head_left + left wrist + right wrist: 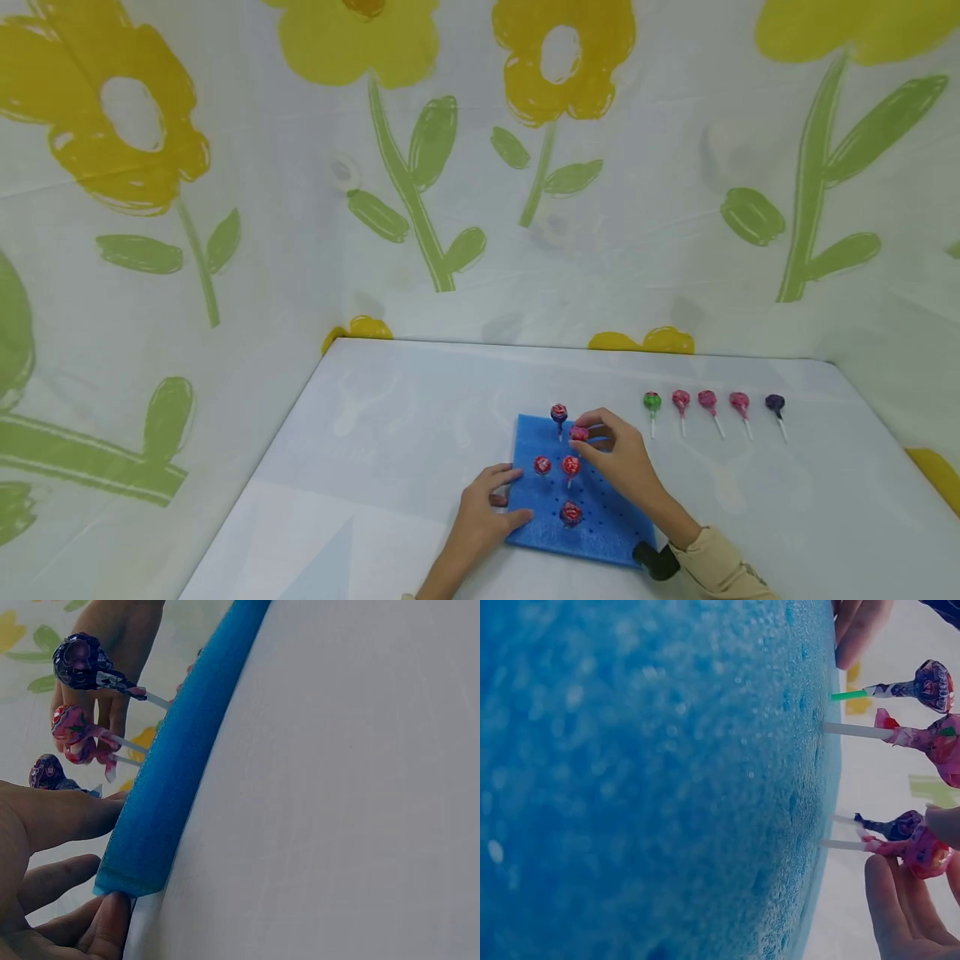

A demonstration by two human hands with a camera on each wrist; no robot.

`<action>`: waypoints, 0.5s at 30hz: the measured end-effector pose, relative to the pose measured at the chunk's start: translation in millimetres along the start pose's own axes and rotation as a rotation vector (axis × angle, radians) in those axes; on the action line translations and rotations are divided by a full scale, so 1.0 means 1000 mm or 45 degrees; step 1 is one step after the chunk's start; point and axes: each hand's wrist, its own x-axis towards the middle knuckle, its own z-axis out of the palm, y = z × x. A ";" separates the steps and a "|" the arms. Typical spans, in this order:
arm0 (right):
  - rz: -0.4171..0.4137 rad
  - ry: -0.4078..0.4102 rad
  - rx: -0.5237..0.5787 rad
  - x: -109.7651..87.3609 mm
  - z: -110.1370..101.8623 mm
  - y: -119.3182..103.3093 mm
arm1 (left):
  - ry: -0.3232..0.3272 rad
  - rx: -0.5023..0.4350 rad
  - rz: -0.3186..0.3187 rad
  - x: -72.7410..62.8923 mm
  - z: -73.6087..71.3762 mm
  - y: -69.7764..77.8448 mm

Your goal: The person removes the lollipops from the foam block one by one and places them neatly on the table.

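My right hand pinches a pink-wrapped lollipop by its candy end over the far part of a blue foam board. In the right wrist view, its white stick reaches down to the perforated foam. Several wrapped lollipops stand upright in the board: a purple one at the far edge, two red ones side by side nearer, and another red one closest to me. Along the board's left edge rests my left hand, its spread fingers and thumb touching the foam.
A row of loose lollipops lies on the white table, to the right and behind the board: a green one, several pink ones and a dark purple one. Flower-printed cloth surrounds the table's back and sides.
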 end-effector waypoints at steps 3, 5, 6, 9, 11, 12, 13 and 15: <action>-0.008 0.018 -0.001 -0.001 -0.001 -0.001 | 0.000 -0.003 -0.001 0.001 0.001 -0.001; -0.015 0.027 0.007 -0.001 -0.002 -0.002 | -0.003 -0.009 -0.002 0.001 0.001 -0.001; -0.022 0.031 0.013 -0.002 -0.002 -0.002 | -0.005 -0.013 -0.004 0.002 0.001 -0.001; -0.038 0.044 0.020 -0.004 -0.005 -0.004 | -0.017 -0.024 -0.002 0.002 0.000 -0.001; -0.059 0.064 0.018 -0.004 -0.007 -0.007 | -0.023 -0.025 0.003 0.002 0.000 -0.001; -0.073 0.078 0.013 -0.004 -0.008 -0.008 | -0.026 -0.021 0.004 0.002 -0.001 -0.001; -0.088 0.093 0.006 -0.004 -0.009 -0.009 | -0.028 -0.016 0.009 0.001 -0.001 -0.001; -0.124 0.128 0.003 -0.004 -0.012 -0.012 | -0.030 -0.010 0.013 0.001 -0.002 -0.002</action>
